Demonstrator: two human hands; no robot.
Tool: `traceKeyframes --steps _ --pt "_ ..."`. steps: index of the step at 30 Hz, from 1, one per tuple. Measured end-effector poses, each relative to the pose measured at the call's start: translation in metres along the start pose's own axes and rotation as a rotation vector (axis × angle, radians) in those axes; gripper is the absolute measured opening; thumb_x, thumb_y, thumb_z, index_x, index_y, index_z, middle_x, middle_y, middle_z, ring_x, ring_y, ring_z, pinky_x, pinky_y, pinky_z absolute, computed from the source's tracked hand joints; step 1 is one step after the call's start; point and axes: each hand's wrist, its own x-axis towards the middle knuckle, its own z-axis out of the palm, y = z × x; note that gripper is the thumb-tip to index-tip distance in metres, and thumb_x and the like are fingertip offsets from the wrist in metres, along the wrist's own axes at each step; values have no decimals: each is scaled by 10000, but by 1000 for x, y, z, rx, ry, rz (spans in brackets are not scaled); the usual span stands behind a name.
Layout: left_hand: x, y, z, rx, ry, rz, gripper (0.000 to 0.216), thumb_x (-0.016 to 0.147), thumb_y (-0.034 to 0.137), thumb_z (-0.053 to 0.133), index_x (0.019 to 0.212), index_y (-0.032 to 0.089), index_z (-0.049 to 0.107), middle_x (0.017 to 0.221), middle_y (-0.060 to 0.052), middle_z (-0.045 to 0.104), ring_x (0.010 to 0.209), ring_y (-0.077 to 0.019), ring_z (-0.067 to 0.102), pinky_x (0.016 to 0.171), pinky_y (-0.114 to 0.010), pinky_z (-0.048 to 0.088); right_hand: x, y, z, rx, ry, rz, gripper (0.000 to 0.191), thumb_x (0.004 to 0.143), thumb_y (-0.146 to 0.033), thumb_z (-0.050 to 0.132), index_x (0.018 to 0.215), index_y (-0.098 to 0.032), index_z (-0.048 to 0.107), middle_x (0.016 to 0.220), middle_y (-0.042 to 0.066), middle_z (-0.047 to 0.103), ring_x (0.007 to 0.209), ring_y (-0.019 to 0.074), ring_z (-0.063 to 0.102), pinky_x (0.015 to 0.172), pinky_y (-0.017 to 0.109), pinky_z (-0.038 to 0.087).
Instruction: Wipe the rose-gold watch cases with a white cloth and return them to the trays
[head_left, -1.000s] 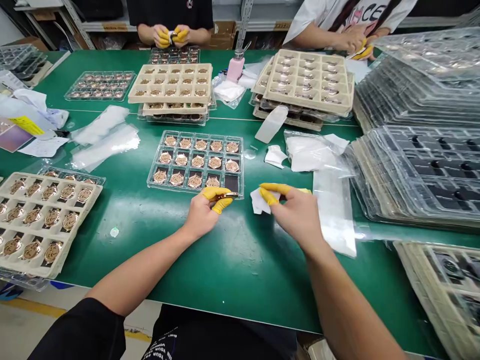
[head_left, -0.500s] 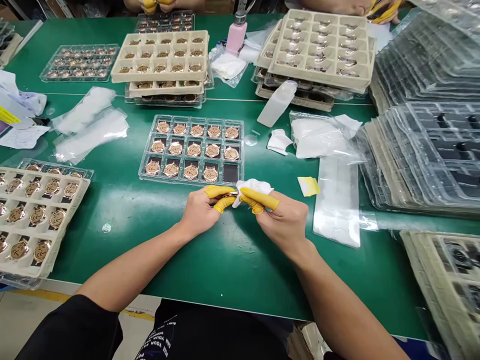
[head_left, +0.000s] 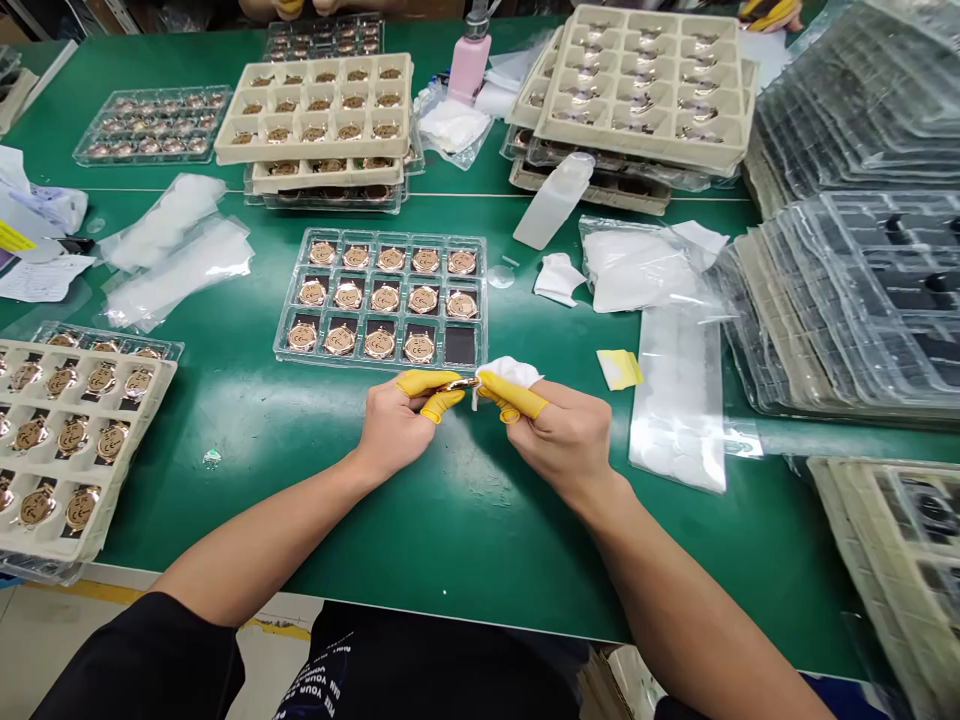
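Note:
My left hand (head_left: 401, 420), with yellow finger cots on thumb and finger, pinches a gold-coloured watch case (head_left: 460, 383) held edge-on. Opposite it, my right hand (head_left: 562, 425), also in yellow finger cots, grips a white cloth (head_left: 510, 371) and presses it against the case's right edge. Just beyond both hands lies a clear plastic tray (head_left: 281, 352) of round gold watch cases. Its near right compartment (head_left: 460, 346) shows only a dark bottom.
Stacked beige trays (head_left: 97, 545) of watch cases stand at left, with more beige trays (head_left: 311, 150) at the back. Piled clear trays (head_left: 787, 380) crowd the right side. A white bottle (head_left: 553, 202), a pink bottle (head_left: 469, 68) and bagged wipes (head_left: 637, 262) lie beyond. Co-workers' hands (head_left: 771, 14) show at the far edge.
The watch case has turned to a flatter, edge-on pose and shows more between my fingers. My left fingers have shifted slightly left, and the cloth's hanging part has narrowed.

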Motion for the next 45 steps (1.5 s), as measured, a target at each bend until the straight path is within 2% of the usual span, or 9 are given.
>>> traceKeyframes --steps 4,7,12,15,20,29,36,41,45 --pt "1 0 -1 -4 -8 -5 171 861 219 716 1017 207 785 1051 -62 776 981 -196 749 953 -369 636 7 -1 -6 116 -7 -26 158 897 -260 662 951 -285 808 648 28 674 651 177 581 572 305 456" --pt "1 2 -1 -4 -4 -12 174 853 196 716 1014 203 782 1041 -59 770 963 -185 749 942 -355 641 10 -6 -13 160 80 25 164 887 -289 705 1018 -323 798 765 38 742 852 241 646 722 371 540" --pt "2 5 1 -20 0 -57 174 852 232 732 1016 194 773 1054 -65 763 961 -186 749 940 -360 643 9 -17 -23 224 20 302 188 928 -307 646 1049 -339 786 713 21 682 663 195 611 576 346 481" --pt "2 5 1 -30 4 -70 193 841 244 746 1025 194 773 1059 -68 759 949 -182 749 926 -354 647 9 -19 -27 163 27 287 170 914 -312 659 996 -346 803 598 13 591 585 182 541 520 335 414" --pt "1 3 0 1 -47 -11 201 835 229 732 1026 208 790 1035 -61 763 917 -175 749 893 -328 655 7 -20 -16 373 -59 300 202 894 -335 669 1047 -343 801 690 15 684 625 189 621 563 330 492" --pt "-1 0 -3 104 -117 40 251 829 164 667 1040 209 795 1012 -55 779 917 -193 754 855 -314 659 -3 -17 9 209 18 33 266 824 -129 591 770 -283 801 560 9 601 520 143 535 504 283 396" --pt "-2 1 5 -167 -34 -106 218 809 281 775 1000 177 781 1033 -73 793 946 -220 772 900 -353 653 -2 -14 8 171 110 126 314 788 -101 566 836 -276 823 510 -5 535 464 133 465 461 283 342" --pt "3 8 2 -227 40 -129 258 748 346 847 928 177 772 962 -59 794 904 -200 763 890 -343 639 -1 -3 5 31 2 190 300 740 -100 565 802 -241 822 540 1 577 492 122 487 470 272 300" --pt "7 9 2 -288 19 -94 266 759 377 847 913 180 757 960 -59 785 912 -190 753 878 -318 623 1 -6 4 409 27 383 245 826 -174 626 945 -262 822 691 -6 713 560 131 599 499 256 431"
